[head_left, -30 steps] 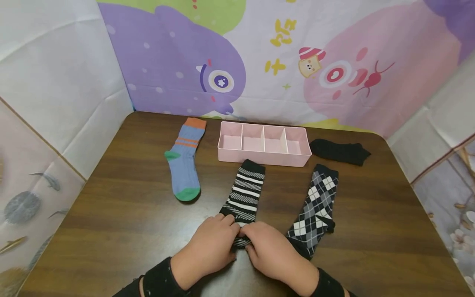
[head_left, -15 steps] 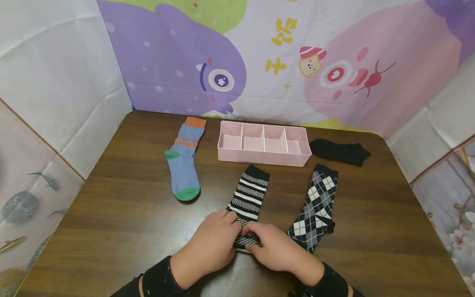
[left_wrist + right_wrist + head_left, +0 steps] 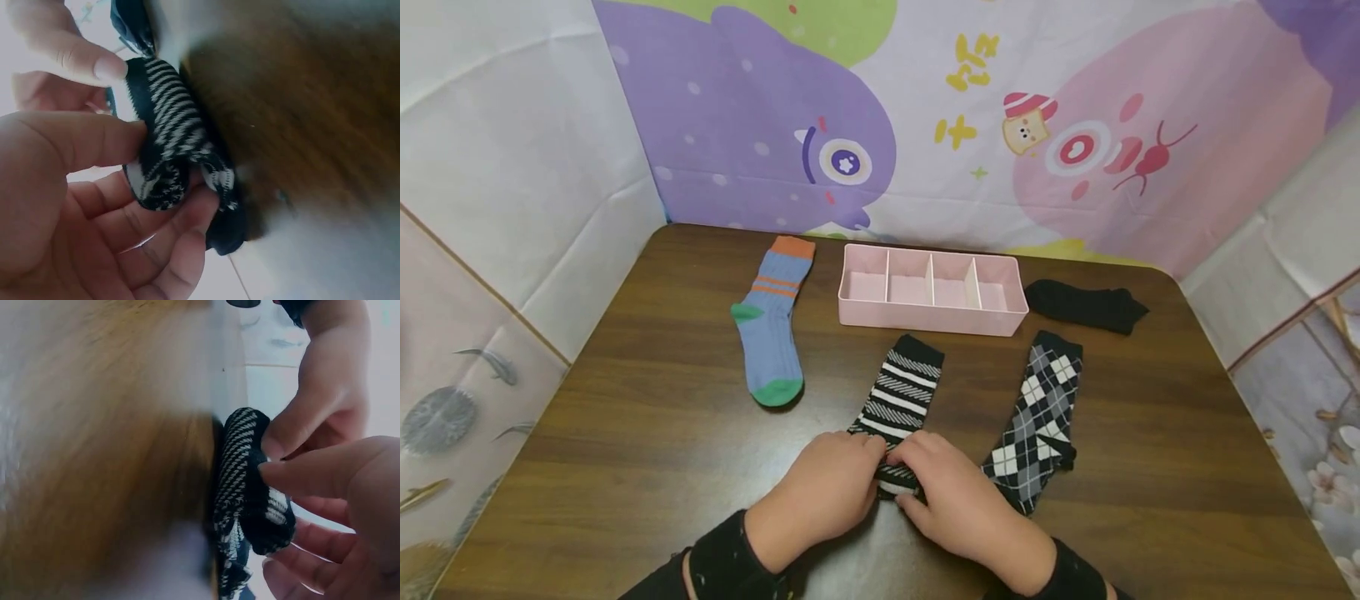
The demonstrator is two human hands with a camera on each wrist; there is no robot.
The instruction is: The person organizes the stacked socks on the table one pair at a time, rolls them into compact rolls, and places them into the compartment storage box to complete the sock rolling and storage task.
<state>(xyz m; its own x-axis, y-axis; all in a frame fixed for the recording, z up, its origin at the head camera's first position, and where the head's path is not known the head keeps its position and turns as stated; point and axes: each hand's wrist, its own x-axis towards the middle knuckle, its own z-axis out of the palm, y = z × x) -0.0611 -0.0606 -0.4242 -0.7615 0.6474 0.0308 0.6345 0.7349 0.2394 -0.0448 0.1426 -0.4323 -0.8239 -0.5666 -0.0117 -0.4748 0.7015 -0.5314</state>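
Note:
A black-and-white striped sock lies on the brown table, its cuff pointing away from me and its near end folded into a thick roll. My left hand pinches the left side of that roll, thumb on one face and fingers curled round the other. At its right side, my right hand grips the roll between thumb and fingers; the right wrist view shows the rolled sock close over the table. Both hands cover part of the roll in the head view.
Behind the striped sock stands a pink four-section box. A blue sock with green and orange ends lies left. An argyle sock lies right, close beside my right hand, and a black sock lies farther back.
The striped sock's cuff has shifted slightly toward me and to the right. My right fingers have moved a little forward along the sock; both hands keep their grip. The other socks stay put.

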